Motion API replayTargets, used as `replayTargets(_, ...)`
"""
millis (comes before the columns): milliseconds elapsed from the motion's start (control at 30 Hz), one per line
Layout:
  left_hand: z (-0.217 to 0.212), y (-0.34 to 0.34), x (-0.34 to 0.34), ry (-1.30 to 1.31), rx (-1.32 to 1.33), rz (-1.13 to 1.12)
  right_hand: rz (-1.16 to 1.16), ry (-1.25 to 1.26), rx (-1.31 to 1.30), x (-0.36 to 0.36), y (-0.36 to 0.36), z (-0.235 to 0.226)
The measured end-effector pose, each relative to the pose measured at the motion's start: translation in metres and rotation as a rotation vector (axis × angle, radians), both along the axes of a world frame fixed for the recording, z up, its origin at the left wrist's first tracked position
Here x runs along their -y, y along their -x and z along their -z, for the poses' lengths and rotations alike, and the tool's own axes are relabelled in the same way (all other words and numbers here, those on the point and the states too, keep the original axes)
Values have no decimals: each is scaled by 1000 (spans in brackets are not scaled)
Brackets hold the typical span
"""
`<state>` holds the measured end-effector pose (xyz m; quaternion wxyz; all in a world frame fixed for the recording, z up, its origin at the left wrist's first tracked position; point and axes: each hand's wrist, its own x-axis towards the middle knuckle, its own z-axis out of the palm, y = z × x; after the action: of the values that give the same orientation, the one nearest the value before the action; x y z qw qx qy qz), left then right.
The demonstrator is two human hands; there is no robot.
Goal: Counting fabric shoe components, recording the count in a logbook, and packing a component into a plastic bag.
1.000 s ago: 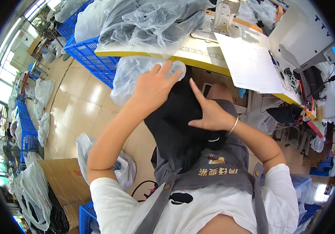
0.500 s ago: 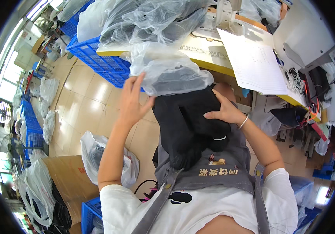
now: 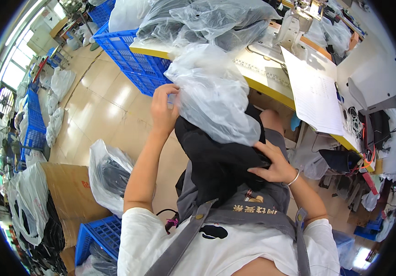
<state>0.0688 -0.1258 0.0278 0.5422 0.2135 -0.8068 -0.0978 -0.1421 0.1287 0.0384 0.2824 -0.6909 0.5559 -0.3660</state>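
Observation:
A folded black garment lies across my lap, its exact kind unclear. Over its far part sits a clear plastic bag, puffed up and wrinkled. My left hand pinches the bag's left edge between thumb and fingers. At the right, my right hand holds the garment beside the bag's lower rim, thumb on top and fingers partly hidden. The garment's far end is covered by the cloudy plastic.
Bagged dark items are heaped on the yellow-edged table beside a blue crate. An open notebook lies by a sewing machine. A cardboard box and a plastic bag of dark goods stand at left.
The bag has swollen and slid nearer me over the garment, which is now more bunched. Both hands stay at its sides; the right has come slightly closer to me.

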Motion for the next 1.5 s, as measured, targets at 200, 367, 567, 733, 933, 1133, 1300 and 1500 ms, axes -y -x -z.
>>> replayTargets(200, 1, -7, -2, -519, -37, -124, 7, 140, -28, -7, -3, 1)
replayTargets(367, -13, -10, 42, -1414, -125, 406, 57, 47, 11, 2, -14, -12)
replayTargets(567, -106, 43, 45, -1281, -630, 1141, 45, 35, -147, 9, -12, -14)
replayTargets(733, -116, 97, 29, -1032, -90, 824, -147, 90, -241, 4, -16, -20)
replayTargets(933, -165, 126, 99, -533, 1093, 182, -278, 89, -334, 8, -33, -31)
replayTargets(1133, -207, 20, 138, 434, 1499, -617, -152, 129, -221, 11, -16, -13)
replayTargets(1300, -152, -56, 146, 424, 1221, -445, -187, 192, -209, 15, -15, -11)
replayTargets(1500, -59, 34, 91, 202, 1461, -27, -260, 145, -317, 16, -18, -18)
